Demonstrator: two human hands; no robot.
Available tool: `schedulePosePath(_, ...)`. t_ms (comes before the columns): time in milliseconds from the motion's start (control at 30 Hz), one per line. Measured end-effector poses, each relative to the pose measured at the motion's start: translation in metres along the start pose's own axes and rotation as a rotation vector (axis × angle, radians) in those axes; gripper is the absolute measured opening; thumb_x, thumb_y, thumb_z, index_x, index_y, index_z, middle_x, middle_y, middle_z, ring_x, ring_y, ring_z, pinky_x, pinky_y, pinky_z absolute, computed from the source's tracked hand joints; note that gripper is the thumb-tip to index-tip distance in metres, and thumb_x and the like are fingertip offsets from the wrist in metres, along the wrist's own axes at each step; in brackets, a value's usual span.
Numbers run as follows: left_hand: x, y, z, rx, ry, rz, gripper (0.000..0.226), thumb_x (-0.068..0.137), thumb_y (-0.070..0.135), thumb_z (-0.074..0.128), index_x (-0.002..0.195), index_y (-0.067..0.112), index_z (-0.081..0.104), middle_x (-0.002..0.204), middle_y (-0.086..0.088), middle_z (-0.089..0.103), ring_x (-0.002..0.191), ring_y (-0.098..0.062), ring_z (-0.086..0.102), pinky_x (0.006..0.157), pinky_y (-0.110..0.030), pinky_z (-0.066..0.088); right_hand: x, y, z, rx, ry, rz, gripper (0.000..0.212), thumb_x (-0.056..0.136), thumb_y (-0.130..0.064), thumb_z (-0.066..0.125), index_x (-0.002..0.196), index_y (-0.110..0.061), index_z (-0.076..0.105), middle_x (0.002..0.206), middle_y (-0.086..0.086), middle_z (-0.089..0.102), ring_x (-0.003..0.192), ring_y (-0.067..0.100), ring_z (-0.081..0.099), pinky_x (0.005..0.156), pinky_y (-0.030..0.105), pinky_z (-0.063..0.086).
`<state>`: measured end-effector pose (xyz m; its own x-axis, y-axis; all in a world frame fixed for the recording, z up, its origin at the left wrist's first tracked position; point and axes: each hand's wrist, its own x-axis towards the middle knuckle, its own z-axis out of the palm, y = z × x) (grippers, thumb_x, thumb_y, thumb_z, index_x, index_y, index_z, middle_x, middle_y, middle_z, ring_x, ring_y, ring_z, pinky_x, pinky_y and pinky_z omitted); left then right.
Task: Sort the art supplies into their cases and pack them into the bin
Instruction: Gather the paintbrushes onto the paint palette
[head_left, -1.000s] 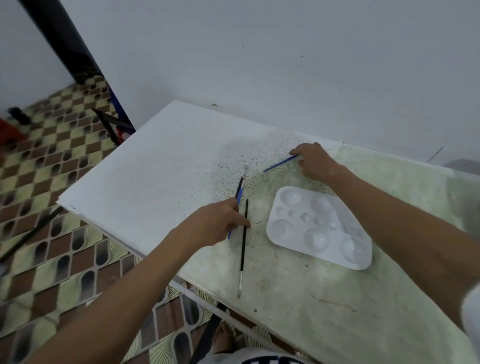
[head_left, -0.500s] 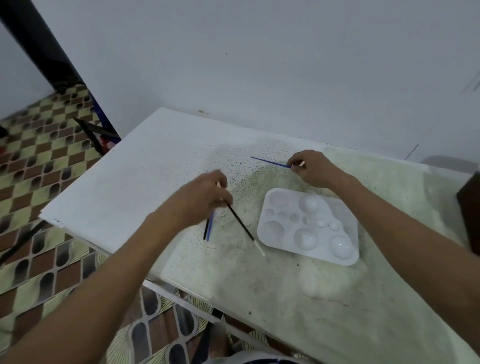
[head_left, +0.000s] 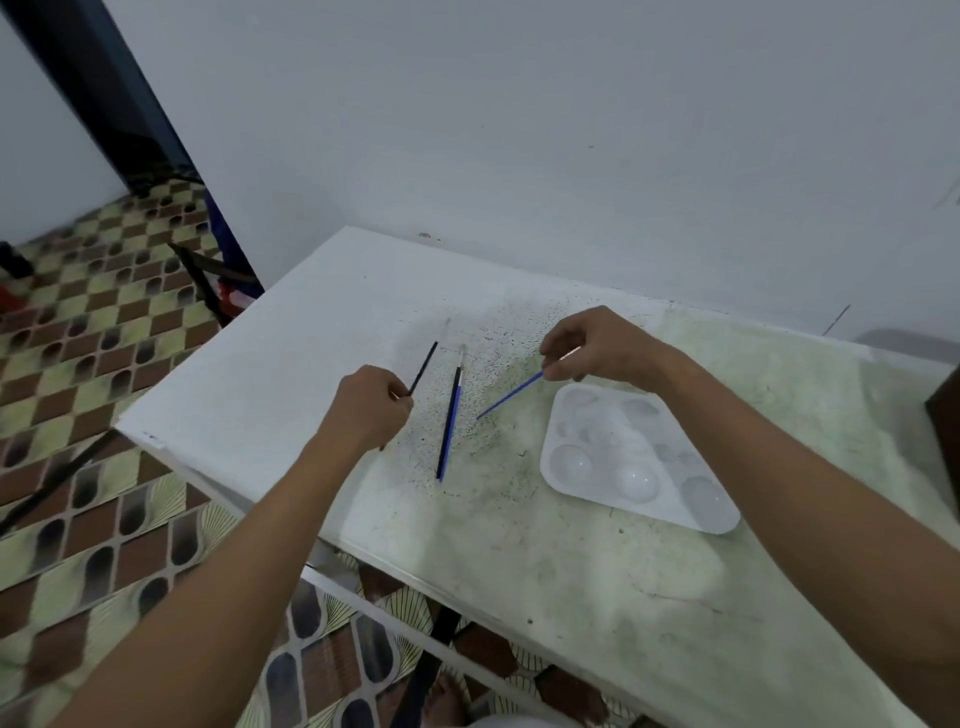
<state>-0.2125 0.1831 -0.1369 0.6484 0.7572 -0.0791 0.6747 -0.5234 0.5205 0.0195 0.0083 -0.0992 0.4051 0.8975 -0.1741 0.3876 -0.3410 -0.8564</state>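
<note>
My left hand (head_left: 371, 402) is closed around a thin black paintbrush (head_left: 425, 365) whose handle points up and to the right, away from me. A slim blue paintbrush (head_left: 511, 395) is pinched in my right hand (head_left: 592, 345); its free end slants down-left just above the table. Between my hands two brushes lie side by side on the table, one black and one blue (head_left: 450, 423). To the right of them sits a white plastic paint palette (head_left: 631, 457) with round wells.
The table (head_left: 519, 561) is white with a stained greenish, speckled top and stands against a white wall. Its front-left edge drops to a patterned tile floor (head_left: 93, 364). A dark object (head_left: 948, 431) shows at the right edge of the view.
My left hand has lifted the black brush and turned it to point away. My right hand has raised the blue brush and swung its free end down-left. Two brushes stay on the table.
</note>
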Motion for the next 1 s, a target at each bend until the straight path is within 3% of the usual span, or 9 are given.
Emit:
schedulePosePath(200, -0.012, 0.004, 0.019, -0.165, -0.104, -0.051, 0.014, 0.085, 0.022, 0.071, 0.090, 0.009, 0.070, 0.075, -0.004, 0.067, 0.049, -0.013, 0.061, 0.047, -0.020, 0.049, 0.017, -0.014, 0.022, 0.416, -0.045, 0.123, 0.012, 0.077, 0.004, 0.072, 0.086, 0.000, 0.066, 0.080, 0.013, 0.067, 0.075, 0.022, 0.067, 0.075, 0.031, 0.059)
schedulePosePath(267, -0.013, 0.003, 0.023, -0.174, -0.112, -0.063, 0.016, 0.085, 0.024, 0.071, 0.091, 0.009, 0.071, 0.075, -0.003, 0.067, 0.050, -0.012, 0.060, 0.049, -0.019, 0.047, 0.021, -0.012, 0.037, 0.435, -0.029, 0.180, 0.011, 0.080, 0.004, 0.069, 0.090, 0.003, 0.066, 0.078, 0.016, 0.068, 0.071, 0.024, 0.069, 0.071, 0.031, 0.060)
schedulePosePath(333, -0.013, 0.003, 0.024, -0.178, -0.121, -0.059, 0.017, 0.085, 0.024, 0.071, 0.090, 0.008, 0.073, 0.070, -0.003, 0.067, 0.051, -0.011, 0.058, 0.050, -0.020, 0.048, 0.025, -0.011, 0.056, 0.323, -0.017, 0.216, 0.013, 0.080, 0.001, 0.071, 0.092, 0.006, 0.067, 0.079, 0.019, 0.069, 0.067, 0.022, 0.070, 0.066, 0.029, 0.060)
schedulePosePath(500, -0.014, 0.005, 0.027, -0.167, -0.112, -0.038, 0.019, 0.082, 0.028, 0.074, 0.082, 0.009, 0.074, 0.070, -0.005, 0.069, 0.053, -0.010, 0.056, 0.061, -0.029, 0.054, 0.036, -0.011, 0.102, 0.014, 0.069, 0.258, 0.019, 0.079, -0.007, 0.075, 0.068, 0.003, 0.063, 0.066, 0.017, 0.065, 0.058, 0.022, 0.068, 0.067, 0.038, 0.061)
schedulePosePath(667, -0.012, 0.000, 0.027, -0.208, -0.116, -0.057, 0.014, 0.079, 0.023, 0.071, 0.085, 0.011, 0.075, 0.072, 0.000, 0.068, 0.055, -0.010, 0.059, 0.057, -0.027, 0.055, 0.034, -0.010, 0.125, -0.062, 0.177, 0.183, 0.047, 0.079, -0.018, 0.076, 0.101, 0.021, 0.059, 0.088, 0.033, 0.066, 0.073, 0.036, 0.070, 0.069, 0.048, 0.058)
schedulePosePath(767, -0.010, -0.003, 0.027, -0.199, -0.126, -0.041, 0.016, 0.079, 0.029, 0.074, 0.083, 0.014, 0.075, 0.075, 0.000, 0.070, 0.059, -0.009, 0.059, 0.058, -0.025, 0.053, 0.027, -0.005, 0.136, -0.181, 0.233, 0.152, 0.035, 0.082, -0.021, 0.072, 0.082, 0.013, 0.067, 0.076, 0.028, 0.068, 0.058, 0.027, 0.064, 0.062, 0.033, 0.055)
schedulePosePath(867, -0.008, -0.006, 0.027, -0.200, -0.141, -0.035, 0.014, 0.079, 0.028, 0.074, 0.086, 0.015, 0.075, 0.076, 0.003, 0.068, 0.062, -0.006, 0.058, 0.057, -0.022, 0.050, 0.024, -0.004, 0.145, -0.224, 0.258, 0.143, 0.041, 0.082, -0.026, 0.072, 0.059, 0.006, 0.063, 0.050, 0.015, 0.055, 0.044, 0.016, 0.043, 0.044, 0.013, 0.034)
schedulePosePath(1000, -0.005, -0.008, 0.026, -0.194, -0.132, -0.023, 0.015, 0.079, 0.031, 0.073, 0.083, 0.017, 0.074, 0.076, 0.003, 0.068, 0.066, -0.008, 0.060, 0.057, -0.023, 0.050, 0.030, -0.007, 0.153, -0.220, 0.288, 0.138, 0.034, 0.077, -0.024, 0.076, 0.057, 0.000, 0.062, 0.041, 0.001, 0.041, 0.036, 0.010, 0.033, 0.043, 0.020, 0.031)
